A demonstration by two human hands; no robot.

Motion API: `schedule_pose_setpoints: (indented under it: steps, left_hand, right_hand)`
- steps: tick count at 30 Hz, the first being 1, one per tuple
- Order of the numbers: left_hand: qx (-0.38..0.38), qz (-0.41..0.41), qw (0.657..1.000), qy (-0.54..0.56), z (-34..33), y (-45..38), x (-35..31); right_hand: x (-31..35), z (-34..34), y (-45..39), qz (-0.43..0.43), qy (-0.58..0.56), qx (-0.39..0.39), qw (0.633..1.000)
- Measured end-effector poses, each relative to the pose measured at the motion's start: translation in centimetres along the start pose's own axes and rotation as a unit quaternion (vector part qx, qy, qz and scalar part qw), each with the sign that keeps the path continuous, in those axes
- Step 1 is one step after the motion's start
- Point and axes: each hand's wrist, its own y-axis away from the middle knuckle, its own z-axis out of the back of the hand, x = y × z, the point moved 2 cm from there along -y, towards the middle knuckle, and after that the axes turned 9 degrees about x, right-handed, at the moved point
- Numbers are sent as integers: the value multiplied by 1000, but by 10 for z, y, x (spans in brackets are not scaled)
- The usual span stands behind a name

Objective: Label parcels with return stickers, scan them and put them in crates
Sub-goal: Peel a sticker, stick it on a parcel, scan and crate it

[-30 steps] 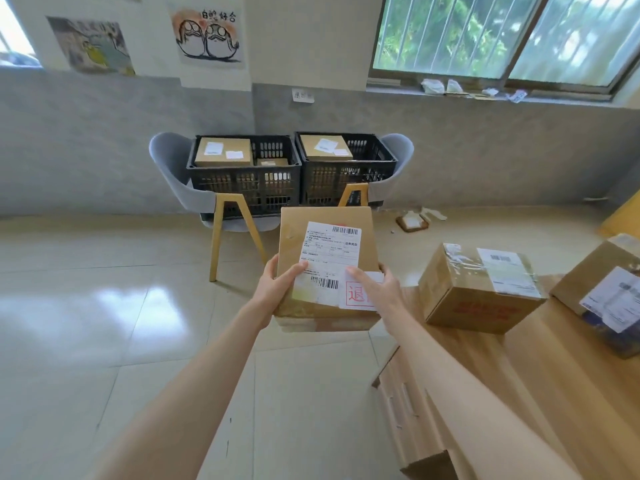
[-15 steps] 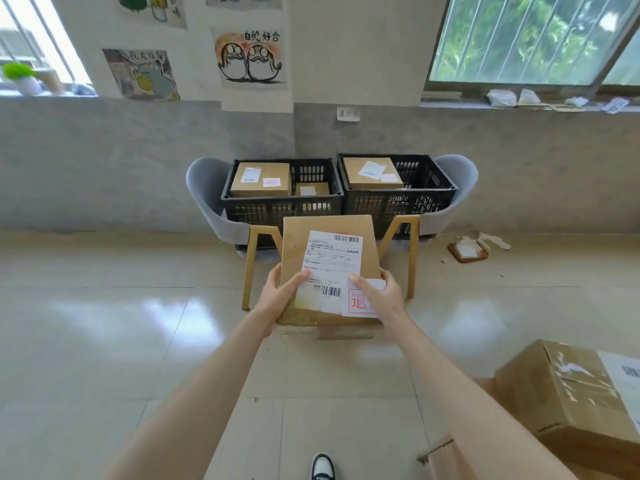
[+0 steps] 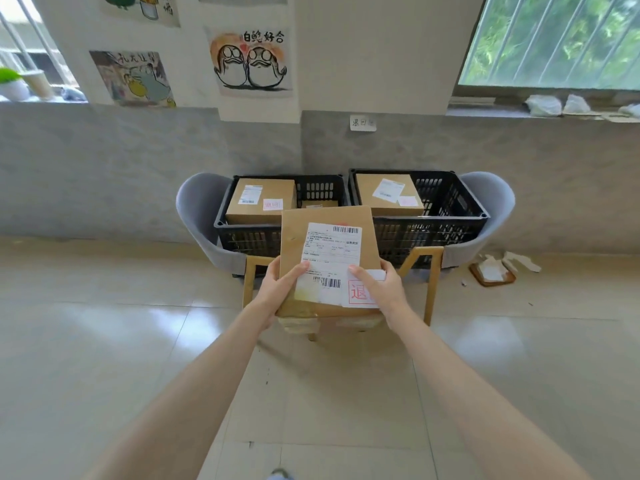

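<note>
I carry a flat brown cardboard parcel (image 3: 325, 220) in front of me, with a white shipping label (image 3: 330, 251) and a red-stamped return sticker (image 3: 358, 292) on top. My left hand (image 3: 280, 289) grips its near left edge, thumb on the label. My right hand (image 3: 377, 289) grips the near right edge, thumb over the sticker. Ahead stand two black crates: the left crate (image 3: 249, 233) holds a labelled box (image 3: 259, 202), the right crate (image 3: 450, 223) holds another box (image 3: 388, 195).
The crates rest on two grey chairs (image 3: 197, 216) with wooden legs against a grey wall. Torn cardboard and paper scraps (image 3: 491, 271) lie on the tiled floor at the right. A small paper sign (image 3: 362, 123) hangs above the crates.
I have turned away from the wooden table and walked toward the crates, which now look larger and nearer. The table and its parcels have left the view. My grip on the parcel is the same.
</note>
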Motion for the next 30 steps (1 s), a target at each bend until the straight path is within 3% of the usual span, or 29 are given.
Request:
schedule_pose_setpoints:
  steps: [10,22,30]
  left_hand:
    - [20,10,1000,5,20,-127,-38]
    - [66,23,997,17,71,-311,-130]
    - [55,55,997,16,81,-407,-148]
  right_hand:
    - [17,-14,-123,-9,9,-21,1000]
    - [80,-52,-313,-38,14,-37,998]
    - [84,-55,-411,-75,17,-42,996]
